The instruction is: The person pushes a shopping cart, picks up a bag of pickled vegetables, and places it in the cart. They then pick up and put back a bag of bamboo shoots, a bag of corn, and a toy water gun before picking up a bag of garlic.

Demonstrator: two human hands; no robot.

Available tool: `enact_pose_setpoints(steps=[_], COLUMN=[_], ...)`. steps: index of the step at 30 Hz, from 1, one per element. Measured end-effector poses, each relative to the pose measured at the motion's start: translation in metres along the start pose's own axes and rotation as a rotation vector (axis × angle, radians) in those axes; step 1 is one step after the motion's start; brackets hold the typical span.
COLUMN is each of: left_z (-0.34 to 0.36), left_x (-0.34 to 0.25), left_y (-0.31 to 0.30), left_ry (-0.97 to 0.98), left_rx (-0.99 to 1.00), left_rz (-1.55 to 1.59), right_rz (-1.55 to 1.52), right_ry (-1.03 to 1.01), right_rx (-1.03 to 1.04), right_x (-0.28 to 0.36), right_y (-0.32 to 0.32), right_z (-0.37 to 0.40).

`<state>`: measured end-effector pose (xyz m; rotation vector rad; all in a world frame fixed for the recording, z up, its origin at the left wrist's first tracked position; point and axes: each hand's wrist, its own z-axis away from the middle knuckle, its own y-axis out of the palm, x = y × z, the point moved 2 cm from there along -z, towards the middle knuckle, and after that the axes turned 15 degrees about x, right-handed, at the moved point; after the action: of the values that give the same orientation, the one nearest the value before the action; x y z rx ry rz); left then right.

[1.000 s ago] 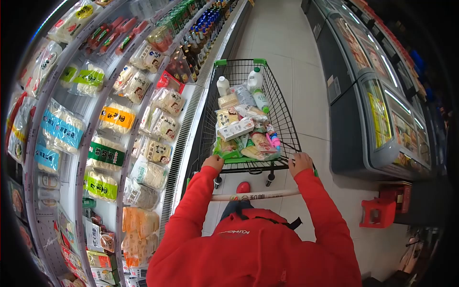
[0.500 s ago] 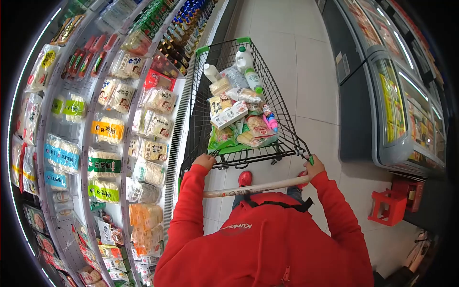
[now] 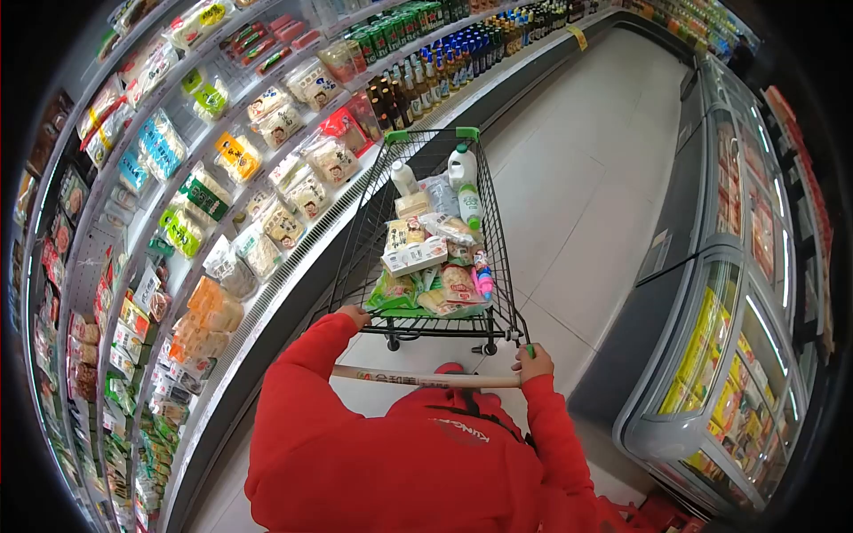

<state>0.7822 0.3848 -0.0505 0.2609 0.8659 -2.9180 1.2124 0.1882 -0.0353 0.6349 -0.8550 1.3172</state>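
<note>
A black wire shopping cart (image 3: 504, 240) with green corners stands in front of me. At its near left corner, my left hand (image 3: 354, 316) is closed on the frame. My right hand (image 3: 533, 362) grips the near right side, by a green end piece. A pale handlebar (image 3: 426, 378) with printed lettering crosses between my arms, below both hands. In the basket lie a white jug with a green cap (image 3: 461, 167), a green-labelled bottle (image 3: 469, 206), a white bottle (image 3: 404, 178), a white carton (image 3: 415, 256), a pink and blue item (image 3: 482, 277) and several bagged foods (image 3: 459, 286).
Along the left runs a refrigerated shelf (image 3: 284, 306) with packaged noodles (image 3: 237, 155) and, farther on, beer bottles (image 3: 426, 80). Glass-topped freezers (image 3: 711, 355) line the right. Between them the tiled floor (image 3: 577, 178) stretches ahead of the cart to more shelves.
My view has turned, so the shelf now slants to the upper right and the aisle's far end shows. The red stool at the right has dropped mostly out of sight. Both hands stay on the cart.
</note>
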Motion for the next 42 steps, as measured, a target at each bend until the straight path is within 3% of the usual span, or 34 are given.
enact_pose_setpoints(steps=[2, 5, 8, 15, 20, 23, 25, 27, 29, 36, 39, 42], left_z=[0.01, 0.034, 0.022, 0.02, -0.007, 0.011, -0.01, -0.02, -0.032, -0.037, -0.049, -0.043], left_x=[-0.025, -0.05, -0.056, -0.11, -0.14, -0.201, -0.203, -0.227, -0.237, -0.293, -0.316, -0.349], left_y=[0.015, 0.03, 0.056, 0.093, 0.127, 0.111, 0.131, 0.135, 0.145, 0.153, 0.16, 0.157], left_ry=[0.017, -0.012, 0.091, 0.11, 0.309, 0.109, 0.115, 0.034, 0.063, 0.016, -0.107, -0.213], left_rx=[-0.01, -0.014, -0.025, -0.034, -0.104, -0.004, -0.019, 0.13, 0.048, -0.057, -0.036, -0.142], left_rz=[0.032, 0.108, 0.146, 0.212, -0.1, 0.064, 0.031, 0.176, 0.084, 0.273, 0.469, 0.599], right_rz=[-0.048, 0.256, 0.474, 0.574, 0.678, 0.676, 0.748, 0.822, 0.842, 0.855, 0.881, 0.905], right_ry=[-0.046, -0.151, -0.328, -0.385, -0.399, -0.335, -0.33, -0.341, -0.372, -0.45, -0.53, -0.596], right_rx=[-0.096, -0.247, -0.364, -0.337, -0.164, -0.018, 0.017, 0.025, 0.078, 0.254, 0.336, 0.396], right_x=[0.023, 0.002, 0.051, 0.077, 0.098, 0.128, 0.134, 0.147, 0.164, 0.202, 0.224, 0.243], right_y=[-0.03, -0.059, -0.092, -0.149, -0.186, -0.204, -0.207, -0.219, -0.221, -0.237, -0.25, -0.249], right_z=[0.009, -0.025, -0.013, -0.076, -0.146, -0.176, -0.201, -0.228, -0.25, -0.317, -0.342, -0.366])
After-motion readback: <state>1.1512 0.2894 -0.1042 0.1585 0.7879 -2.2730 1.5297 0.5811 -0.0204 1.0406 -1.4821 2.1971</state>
